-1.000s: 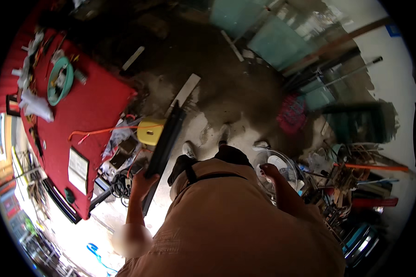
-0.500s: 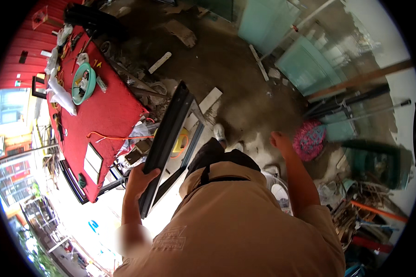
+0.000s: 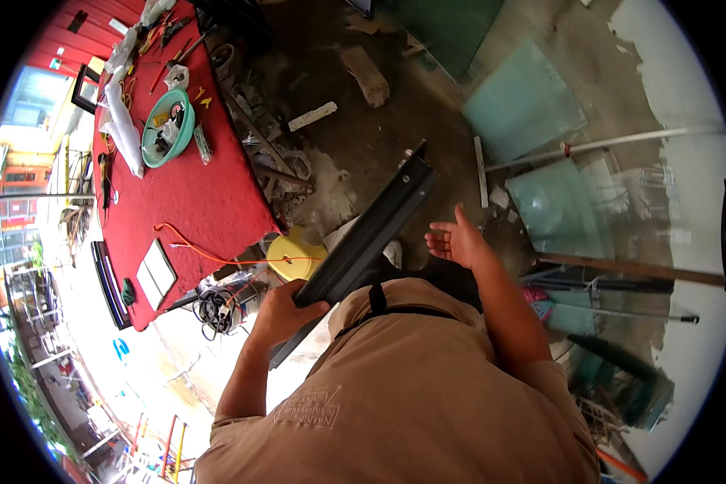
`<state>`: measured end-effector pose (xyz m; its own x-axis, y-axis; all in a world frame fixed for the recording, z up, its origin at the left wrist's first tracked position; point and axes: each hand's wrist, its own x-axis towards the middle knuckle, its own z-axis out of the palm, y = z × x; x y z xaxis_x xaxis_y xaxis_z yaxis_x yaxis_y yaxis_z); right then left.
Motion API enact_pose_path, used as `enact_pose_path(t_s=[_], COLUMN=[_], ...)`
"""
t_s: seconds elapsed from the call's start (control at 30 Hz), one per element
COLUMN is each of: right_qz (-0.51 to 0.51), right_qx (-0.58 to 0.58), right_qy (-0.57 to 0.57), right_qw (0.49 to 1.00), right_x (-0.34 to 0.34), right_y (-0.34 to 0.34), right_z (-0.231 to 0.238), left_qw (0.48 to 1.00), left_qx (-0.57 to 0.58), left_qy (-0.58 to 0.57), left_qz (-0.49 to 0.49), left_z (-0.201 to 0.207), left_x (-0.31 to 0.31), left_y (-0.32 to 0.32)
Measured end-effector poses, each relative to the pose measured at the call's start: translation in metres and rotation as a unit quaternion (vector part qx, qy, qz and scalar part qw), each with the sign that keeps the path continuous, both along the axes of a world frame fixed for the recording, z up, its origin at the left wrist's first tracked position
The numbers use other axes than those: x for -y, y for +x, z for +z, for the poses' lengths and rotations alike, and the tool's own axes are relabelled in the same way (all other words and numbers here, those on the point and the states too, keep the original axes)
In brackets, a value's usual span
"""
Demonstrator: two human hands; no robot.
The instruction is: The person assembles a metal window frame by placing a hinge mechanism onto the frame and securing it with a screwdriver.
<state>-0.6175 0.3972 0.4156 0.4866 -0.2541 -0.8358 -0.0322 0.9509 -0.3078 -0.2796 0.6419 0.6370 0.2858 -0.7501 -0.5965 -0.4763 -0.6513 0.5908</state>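
My left hand grips a dark grey metal frame near its near end, thumb lying across the top face. The frame slants up and away to the right in front of my body, and most of its other sides are hidden behind the near bar. Small holes show close to its far end. To the right of that end, my right hand is held apart from the bar, fingers spread and palm bare. A yellow stool stands just beyond my left hand, partly covered by the frame.
At left is a red-covered table bearing a green basin of small items, tools and a white panel. Glass sheets lean at the right. Wood scraps lie on the floor ahead. Coiled black cable hangs below the table.
The frame has swung to the right and now crosses in front of me, my left hand moving with it. My right hand has opened from curled fingers and come closer to the frame.
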Motion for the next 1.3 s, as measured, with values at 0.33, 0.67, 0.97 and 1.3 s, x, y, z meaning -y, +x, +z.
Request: enact_pose_path(t_s=[0.33,0.67,0.97,1.3], right_qz=[-0.090,0.051,0.279,0.334], right_qx=[0.443,0.134,0.108,0.082], right_qy=[0.168,0.129,0.082,0.091], right_qw=[0.876,0.981,0.951,0.935], right_x=[0.208,0.308,0.300,0.313], right_y=[0.119,0.332,0.469,0.568], right_z=[-0.042,-0.010,0.035,0.015], left_qw=[0.998,0.943,0.875,0.896], left_qx=[-0.001,-0.054,-0.133,-0.072], left_qy=[-0.012,-0.074,-0.061,-0.044], left_qz=[0.068,0.319,0.462,0.437], left_z=[0.003,-0.006,-0.088,-0.185], left_x=[0.090,0.100,0.063,0.100], left_y=[-0.023,-0.042,-0.034,0.057])
